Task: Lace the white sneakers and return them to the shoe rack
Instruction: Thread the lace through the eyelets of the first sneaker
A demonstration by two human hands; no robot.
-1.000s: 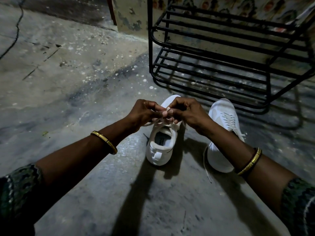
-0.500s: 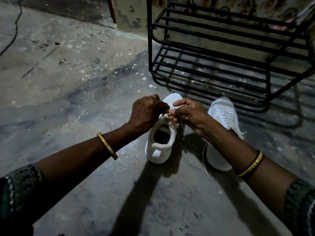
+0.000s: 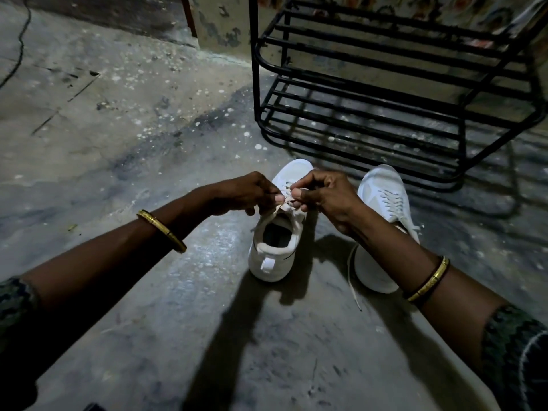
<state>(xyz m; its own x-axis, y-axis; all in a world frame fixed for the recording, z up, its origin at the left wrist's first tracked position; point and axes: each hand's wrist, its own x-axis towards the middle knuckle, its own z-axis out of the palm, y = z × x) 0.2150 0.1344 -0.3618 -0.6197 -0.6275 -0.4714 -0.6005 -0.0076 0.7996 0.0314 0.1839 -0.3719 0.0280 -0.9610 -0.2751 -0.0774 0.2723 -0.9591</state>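
Two white sneakers stand on the concrete floor, toes pointing away from me. Over the tongue of the left sneaker (image 3: 274,253), my left hand (image 3: 247,195) and my right hand (image 3: 324,195) meet, each pinching a white lace (image 3: 281,206) where the ends cross. The right sneaker (image 3: 382,203) sits beside it, partly hidden by my right forearm; its eyelets are laced and a loose lace end (image 3: 353,280) trails on the floor. Just beyond the toes stands the black metal shoe rack (image 3: 370,114), its shelves bare.
A stained wall and a post (image 3: 189,16) rise at the back left of the rack. A dark cable (image 3: 17,48) runs along the floor at far left. Patterned fabric hangs behind the rack.
Both hands stayed over the left sneaker's tongue, shifting their finger grip on the lace ends. The sneaker's heel tilted slightly, and the view shifted a little.
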